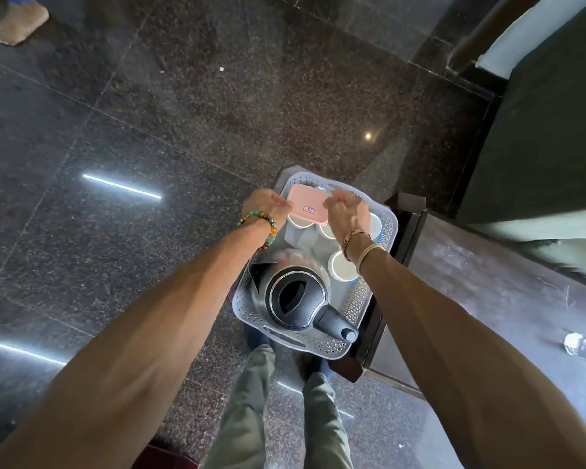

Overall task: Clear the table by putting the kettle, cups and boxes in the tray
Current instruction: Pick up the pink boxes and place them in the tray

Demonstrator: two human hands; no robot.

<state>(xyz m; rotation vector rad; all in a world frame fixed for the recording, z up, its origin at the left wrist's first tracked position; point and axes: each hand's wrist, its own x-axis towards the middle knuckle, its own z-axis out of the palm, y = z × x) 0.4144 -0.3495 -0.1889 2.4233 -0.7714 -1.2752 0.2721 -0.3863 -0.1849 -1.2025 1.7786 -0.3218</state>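
A pink box (308, 204) lies on top of white cups at the far end of the grey perforated tray (357, 302). My left hand (264, 205) holds the box's left end. My right hand (347, 211) grips its right end with curled fingers. A black and steel kettle (293, 294) stands in the near half of the tray, handle pointing to the near right. White cups (342, 267) sit in the tray beside and under the box, partly hidden by my right wrist.
The tray rests on a small dark table (400, 231) over a polished dark stone floor. A grey surface (487, 292) lies to the right, with a dark block behind it. My legs stand below the tray. Someone's foot (19, 23) is at the far left.
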